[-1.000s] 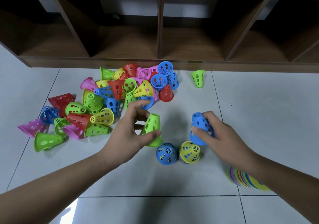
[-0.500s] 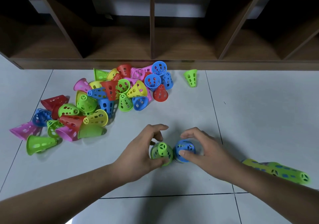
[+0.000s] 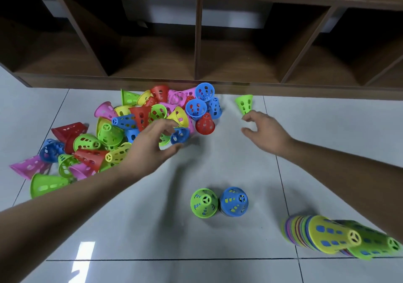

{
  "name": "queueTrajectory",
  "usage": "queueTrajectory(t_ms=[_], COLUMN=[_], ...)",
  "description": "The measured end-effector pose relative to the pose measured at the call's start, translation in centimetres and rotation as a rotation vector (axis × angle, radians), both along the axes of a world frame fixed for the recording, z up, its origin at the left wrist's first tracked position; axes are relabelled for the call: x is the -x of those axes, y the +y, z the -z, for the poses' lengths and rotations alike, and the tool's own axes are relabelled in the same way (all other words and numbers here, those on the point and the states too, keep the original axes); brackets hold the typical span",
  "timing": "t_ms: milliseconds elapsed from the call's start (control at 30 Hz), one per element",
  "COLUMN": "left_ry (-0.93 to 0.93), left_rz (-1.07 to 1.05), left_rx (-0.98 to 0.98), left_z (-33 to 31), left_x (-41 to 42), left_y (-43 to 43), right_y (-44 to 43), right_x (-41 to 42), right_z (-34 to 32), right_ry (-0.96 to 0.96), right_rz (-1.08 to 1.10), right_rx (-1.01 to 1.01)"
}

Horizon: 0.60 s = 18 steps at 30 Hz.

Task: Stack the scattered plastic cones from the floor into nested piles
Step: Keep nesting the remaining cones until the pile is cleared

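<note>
A heap of scattered perforated cones (image 3: 135, 125) in red, pink, yellow, green and blue lies on the floor at left. My left hand (image 3: 152, 147) hovers at the heap's right edge, fingers spread around a blue cone (image 3: 180, 135) without gripping it. My right hand (image 3: 265, 133) reaches with loosely curled fingers just below a lone green cone (image 3: 244, 103), holding nothing. Two upright piles stand close together nearer me: a green-topped pile (image 3: 204, 203) and a blue-topped pile (image 3: 233, 201).
A long nested pile with a yellow cone on top (image 3: 333, 238) lies on its side at lower right, partly under my right forearm. A brown wooden shelf unit (image 3: 197, 42) with open compartments runs along the back. The floor is pale tile (image 3: 141, 228).
Both hands have let go of the green and blue piles and moved away from me: the left to the heap's edge, the right toward the lone green cone.
</note>
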<state>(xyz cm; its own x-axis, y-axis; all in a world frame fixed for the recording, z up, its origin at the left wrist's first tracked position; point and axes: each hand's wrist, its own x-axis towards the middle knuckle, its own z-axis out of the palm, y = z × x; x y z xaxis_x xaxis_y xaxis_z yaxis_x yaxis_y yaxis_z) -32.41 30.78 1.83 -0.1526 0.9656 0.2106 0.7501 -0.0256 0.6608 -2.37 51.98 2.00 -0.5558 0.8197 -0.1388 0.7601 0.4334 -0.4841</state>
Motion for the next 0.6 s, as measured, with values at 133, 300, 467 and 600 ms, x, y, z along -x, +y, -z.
queueTrajectory(t_ms=[133,300,467,600], left_ry=[0.137,0.288,0.356,0.349], left_rz=[-0.109,-0.259,-0.303,-0.295], left_rx=[0.015,0.046,0.115,0.149], left_z=[-0.2,-0.3,0.5,0.7], left_x=[3.1,7.0,9.1,9.3], left_y=[1.5,2.8,2.8,2.4], right_y=[4.4,7.6,8.8,9.3], right_x=[1.3,2.4,2.8,3.1], right_z=[0.6,1.5,2.6,2.8], right_ry=[-0.241,-0.394,-0.436,-0.388], right_rz=[-0.055,-0.086,-0.090,-0.045], right_rx=[-0.085,-0.092,-0.080,-0.071])
